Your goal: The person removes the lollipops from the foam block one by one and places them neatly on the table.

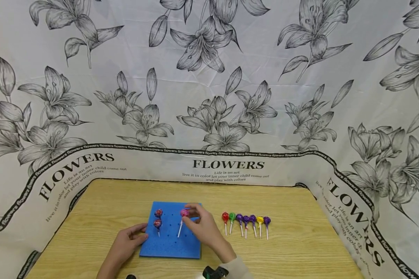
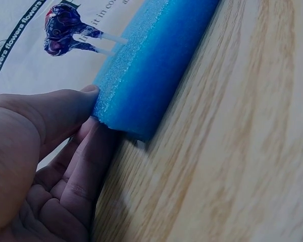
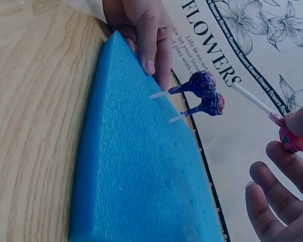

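"FLOWERS" and "Life is an art, live it in color let your inner child come out and play with colors" run in black print along the lily-patterned cloth point(image 1: 209, 97) draped behind a wooden table point(image 1: 300, 248). The right hand point(image 1: 202, 226) reaches in from the lower edge, wrist bent, thumb and forefinger pinching the wrapped head of a pink lollipop point(image 1: 184, 213); its white stick slants down from the fingertips to the blue foam block point(image 1: 171, 248), and the other fingers point(image 3: 272, 201) are spread loosely below it. The left hand point(image 1: 127, 238) lies low on the table, thumb on top of the block's left edge and fingers against its side, gripping it. Just beyond the left thumb, two red-and-blue lollipops point(image 1: 158, 219) stand planted in the foam. To the right of the right hand's knuckles, apart from them, seven lollipops point(image 1: 246, 221) lie in a row on the table: red, green, three purple, yellow, purple.
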